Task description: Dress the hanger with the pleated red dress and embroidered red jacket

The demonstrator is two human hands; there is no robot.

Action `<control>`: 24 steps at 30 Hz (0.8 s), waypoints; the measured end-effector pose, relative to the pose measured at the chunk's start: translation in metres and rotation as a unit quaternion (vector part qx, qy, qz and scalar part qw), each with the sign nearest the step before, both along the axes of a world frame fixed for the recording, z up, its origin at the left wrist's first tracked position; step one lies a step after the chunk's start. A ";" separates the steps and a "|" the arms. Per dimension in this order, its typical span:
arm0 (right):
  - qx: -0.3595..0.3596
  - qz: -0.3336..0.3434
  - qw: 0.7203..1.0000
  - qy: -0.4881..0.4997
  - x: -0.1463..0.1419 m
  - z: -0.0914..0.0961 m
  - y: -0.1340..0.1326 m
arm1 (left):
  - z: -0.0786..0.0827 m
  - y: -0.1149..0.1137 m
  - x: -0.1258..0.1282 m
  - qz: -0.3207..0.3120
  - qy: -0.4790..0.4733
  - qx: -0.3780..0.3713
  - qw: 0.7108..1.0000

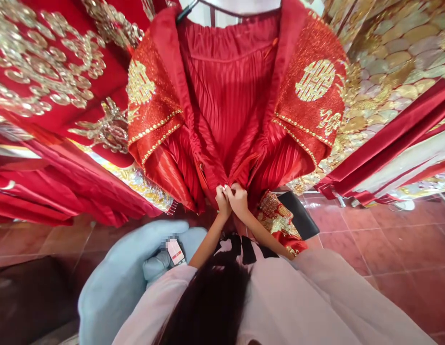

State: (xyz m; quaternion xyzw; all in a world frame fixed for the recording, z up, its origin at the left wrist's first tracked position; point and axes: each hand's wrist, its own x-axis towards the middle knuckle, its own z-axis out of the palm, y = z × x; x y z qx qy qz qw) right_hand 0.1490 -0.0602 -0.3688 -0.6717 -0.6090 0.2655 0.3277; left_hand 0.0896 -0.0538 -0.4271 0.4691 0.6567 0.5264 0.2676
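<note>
A red jacket (309, 105) with gold embroidered sleeves hangs open on a hanger in front of me, over a red pleated garment (226, 96). My left hand (222, 201) and my right hand (239, 199) are side by side, both pinched closed on the jacket's two front edges (211, 167) where they meet near the bottom. The fingertips press into the cloth, and what fastening lies between them is hidden.
More red and gold embroidered garments (53, 72) hang at the left and right (395, 62). A pale blue bundle (122, 278) with a tag lies at my lower left. A dark seat (298, 213) with embroidered cloth stands behind my hands. The floor is red tile (388, 249).
</note>
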 end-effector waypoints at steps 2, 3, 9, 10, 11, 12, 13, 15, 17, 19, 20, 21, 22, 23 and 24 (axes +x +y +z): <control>-0.009 0.018 1.000 -0.012 -0.001 0.005 -0.008 | 0.000 -0.005 -0.003 -0.002 -0.010 -0.004 1.000; -0.015 0.025 0.999 -0.022 -0.002 0.008 -0.010 | 0.001 -0.007 -0.005 -0.003 -0.013 -0.004 1.000; -0.032 0.054 0.993 -0.097 0.009 0.023 -0.015 | -0.002 -0.020 -0.004 -0.023 -0.003 0.029 0.999; -0.026 0.064 0.993 -0.101 0.012 0.024 -0.015 | -0.003 -0.023 -0.003 -0.030 0.002 0.039 0.999; -0.019 0.072 0.993 -0.096 0.015 0.024 -0.014 | -0.005 -0.024 -0.001 -0.037 0.007 0.050 0.998; -0.013 0.074 0.994 -0.079 0.018 0.023 -0.013 | -0.006 -0.026 0.000 -0.044 0.012 0.060 0.997; -0.011 0.072 0.996 -0.050 0.021 0.021 -0.011 | -0.008 -0.026 0.001 -0.051 0.017 0.070 0.996; -0.016 0.057 0.997 0.043 0.024 0.018 -0.007 | -0.009 -0.026 0.002 -0.065 0.026 0.084 0.994; -0.032 0.025 0.986 0.160 0.025 0.014 -0.004 | -0.008 -0.023 0.001 -0.078 0.035 0.093 0.992; -0.046 -0.003 0.968 0.248 0.023 0.013 -0.003 | -0.005 -0.022 -0.001 -0.088 0.047 0.100 0.990; -0.049 -0.011 0.959 0.279 0.022 0.013 -0.003 | -0.003 -0.021 -0.002 -0.093 0.053 0.103 0.989; -0.049 -0.016 0.951 0.303 0.020 0.013 -0.004 | -0.001 -0.021 -0.003 -0.098 0.060 0.105 0.988; -0.047 -0.019 0.946 0.320 0.019 0.014 -0.005 | 0.001 -0.022 -0.004 -0.102 0.066 0.107 0.987; -0.042 -0.021 0.942 0.331 0.017 0.014 -0.007 | 0.003 -0.022 -0.005 -0.106 0.071 0.108 0.986; -0.035 -0.024 0.940 0.340 0.016 0.014 -0.008 | 0.004 -0.023 -0.006 -0.109 0.077 0.109 0.985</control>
